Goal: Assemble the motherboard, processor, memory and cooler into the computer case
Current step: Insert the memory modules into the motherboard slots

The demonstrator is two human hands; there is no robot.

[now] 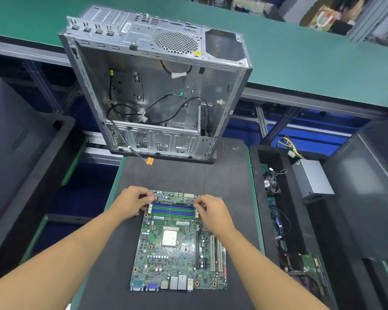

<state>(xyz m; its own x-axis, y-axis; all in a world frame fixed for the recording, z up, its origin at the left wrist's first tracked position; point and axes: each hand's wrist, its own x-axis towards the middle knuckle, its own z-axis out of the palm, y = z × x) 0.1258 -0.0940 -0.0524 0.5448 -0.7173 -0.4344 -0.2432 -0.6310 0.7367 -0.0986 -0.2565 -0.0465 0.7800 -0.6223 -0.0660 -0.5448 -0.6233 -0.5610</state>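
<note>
Both hands [134, 201] [211, 209] pinching memory slot [174, 210] ends on motherboard [177, 249], open case [157, 90] beyond

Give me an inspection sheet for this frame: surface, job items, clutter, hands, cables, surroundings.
Surface: dark mat on a green-edged bench.
Job items: motherboard flat on the mat, processor in its socket, memory slots at its far edge; open case beyond it, no board inside. Cooler not fitted.
Clutter: nothing seen on the mat.
Hands: left hand and right hand at opposite ends of the memory slots, fingers on the far one; whether a module is held cannot be told.
Cables: loose black leads inside the case, one with an orange plug hanging out the front.
Surroundings: right tray holds a small fan and a power supply; green conveyor behind.
</note>
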